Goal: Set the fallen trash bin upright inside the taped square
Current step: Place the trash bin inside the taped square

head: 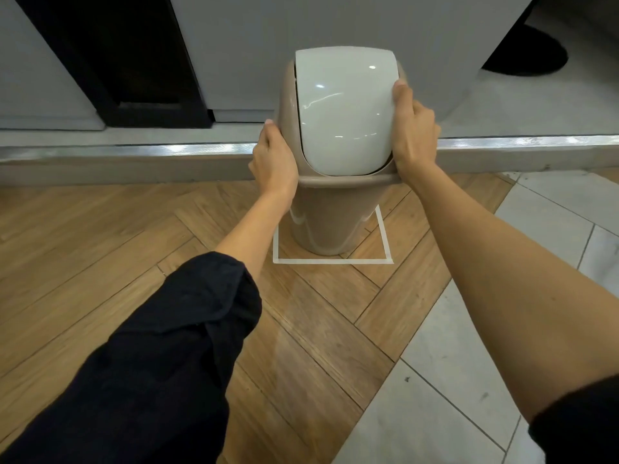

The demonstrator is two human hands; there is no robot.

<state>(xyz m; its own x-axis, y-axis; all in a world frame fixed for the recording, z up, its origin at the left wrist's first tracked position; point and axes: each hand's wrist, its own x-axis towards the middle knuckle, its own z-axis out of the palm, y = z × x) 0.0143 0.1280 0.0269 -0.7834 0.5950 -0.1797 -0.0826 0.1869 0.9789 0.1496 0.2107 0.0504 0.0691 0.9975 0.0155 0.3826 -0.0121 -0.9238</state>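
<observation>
A beige trash bin (321, 216) with a white swing lid (345, 112) stands upright on the wooden floor, its base inside the square of white tape (331, 261). My left hand (273, 159) grips the left side of the bin's lid collar. On the opposite side, my right hand (413, 135) holds the right edge, thumb against the white lid. The square's far side is hidden behind the bin.
A raised step with a metal edge strip (134, 149) runs across just behind the bin. Beyond it stand a grey wall panel (268, 28) and a dark opening (134, 61). Grey tiles (469, 380) border the wood at the right.
</observation>
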